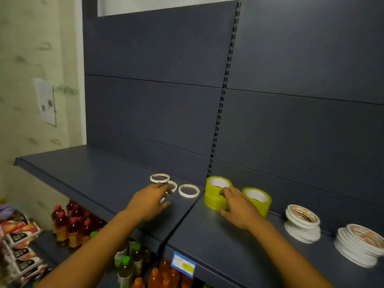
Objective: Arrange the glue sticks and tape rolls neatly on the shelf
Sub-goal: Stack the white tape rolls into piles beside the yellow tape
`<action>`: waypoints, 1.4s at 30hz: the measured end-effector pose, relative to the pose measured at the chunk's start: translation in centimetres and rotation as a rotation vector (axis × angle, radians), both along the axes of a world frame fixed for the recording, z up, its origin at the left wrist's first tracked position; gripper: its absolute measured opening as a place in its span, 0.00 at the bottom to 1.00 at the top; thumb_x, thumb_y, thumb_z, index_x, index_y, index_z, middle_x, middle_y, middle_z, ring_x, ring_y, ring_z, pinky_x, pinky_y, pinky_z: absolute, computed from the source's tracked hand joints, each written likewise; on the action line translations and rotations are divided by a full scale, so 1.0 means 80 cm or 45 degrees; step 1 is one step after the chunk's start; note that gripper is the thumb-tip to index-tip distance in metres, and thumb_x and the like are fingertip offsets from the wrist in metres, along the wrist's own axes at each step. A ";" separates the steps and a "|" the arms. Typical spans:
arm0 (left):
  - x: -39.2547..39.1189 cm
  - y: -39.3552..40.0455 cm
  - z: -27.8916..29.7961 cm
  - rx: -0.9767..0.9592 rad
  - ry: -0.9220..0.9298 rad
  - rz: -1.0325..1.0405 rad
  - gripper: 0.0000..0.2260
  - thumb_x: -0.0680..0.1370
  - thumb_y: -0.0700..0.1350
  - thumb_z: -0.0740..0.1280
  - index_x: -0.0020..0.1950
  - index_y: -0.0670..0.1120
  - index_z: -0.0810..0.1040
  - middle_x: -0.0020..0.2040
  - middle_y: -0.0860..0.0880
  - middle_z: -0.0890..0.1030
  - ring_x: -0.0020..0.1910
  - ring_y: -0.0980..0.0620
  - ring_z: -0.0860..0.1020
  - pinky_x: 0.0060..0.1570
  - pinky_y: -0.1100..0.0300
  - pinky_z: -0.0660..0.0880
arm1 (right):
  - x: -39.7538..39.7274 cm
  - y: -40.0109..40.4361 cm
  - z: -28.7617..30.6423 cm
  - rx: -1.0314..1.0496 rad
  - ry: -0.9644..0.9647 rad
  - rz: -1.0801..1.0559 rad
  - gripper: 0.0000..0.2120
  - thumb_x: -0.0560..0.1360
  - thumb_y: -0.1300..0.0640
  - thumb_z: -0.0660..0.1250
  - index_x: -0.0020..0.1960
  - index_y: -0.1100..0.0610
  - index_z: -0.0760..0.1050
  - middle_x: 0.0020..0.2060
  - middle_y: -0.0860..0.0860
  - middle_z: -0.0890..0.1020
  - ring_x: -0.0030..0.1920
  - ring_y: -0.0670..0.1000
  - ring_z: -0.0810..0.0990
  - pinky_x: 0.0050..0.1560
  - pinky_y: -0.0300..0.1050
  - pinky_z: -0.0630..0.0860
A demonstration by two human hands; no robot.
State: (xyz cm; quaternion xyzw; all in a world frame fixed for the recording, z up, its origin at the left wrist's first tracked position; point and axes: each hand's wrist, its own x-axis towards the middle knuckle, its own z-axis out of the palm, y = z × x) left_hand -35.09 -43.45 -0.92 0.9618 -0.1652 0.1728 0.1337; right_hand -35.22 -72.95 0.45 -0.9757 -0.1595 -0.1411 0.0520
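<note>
While both arms reached over shelf (87, 173), left hand (150, 200) lay palm-down, fingers loosely spread on thin white tape rings (188, 191); right hand (239, 208) cupped stacked yellow tape rolls (214, 199), fingers curled round them.

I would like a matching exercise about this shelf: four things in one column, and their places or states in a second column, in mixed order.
Column one:
1. left hand
2. right hand
3. stacks of white tape rolls
4. drink bottles

Column two:
A. at the right end of the shelf
B. on a lower shelf, below left
C. over the thin white tape rings
D. gripping the stacked yellow tape rolls

Pairs: 1-C, 2-D, 3-A, 4-B
</note>
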 end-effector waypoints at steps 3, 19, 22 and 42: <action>0.035 0.041 -0.012 0.020 0.044 0.024 0.14 0.78 0.54 0.65 0.63 0.54 0.73 0.62 0.54 0.74 0.58 0.52 0.75 0.51 0.59 0.76 | 0.038 0.050 -0.006 0.002 0.029 0.020 0.23 0.75 0.47 0.67 0.66 0.53 0.65 0.63 0.51 0.69 0.65 0.55 0.69 0.61 0.50 0.71; 0.138 0.118 -0.072 0.024 0.074 -0.306 0.07 0.77 0.55 0.66 0.51 0.55 0.79 0.52 0.58 0.78 0.51 0.60 0.74 0.51 0.66 0.66 | 0.160 0.166 -0.074 -0.001 0.154 -0.075 0.22 0.78 0.57 0.62 0.72 0.52 0.65 0.69 0.51 0.70 0.68 0.53 0.69 0.66 0.47 0.69; 0.143 0.124 -0.074 0.006 0.060 -0.346 0.07 0.77 0.56 0.65 0.50 0.55 0.79 0.51 0.59 0.78 0.50 0.60 0.73 0.51 0.67 0.65 | 0.169 0.170 -0.081 0.002 0.140 -0.109 0.21 0.78 0.60 0.59 0.71 0.53 0.67 0.69 0.52 0.72 0.66 0.54 0.71 0.64 0.47 0.70; 0.119 0.076 -0.021 -0.192 -0.303 -0.279 0.04 0.75 0.53 0.69 0.48 0.57 0.77 0.48 0.60 0.77 0.46 0.57 0.74 0.44 0.63 0.67 | 0.102 0.114 -0.028 0.112 -0.187 0.022 0.10 0.76 0.61 0.61 0.56 0.54 0.74 0.56 0.51 0.77 0.56 0.54 0.74 0.50 0.45 0.68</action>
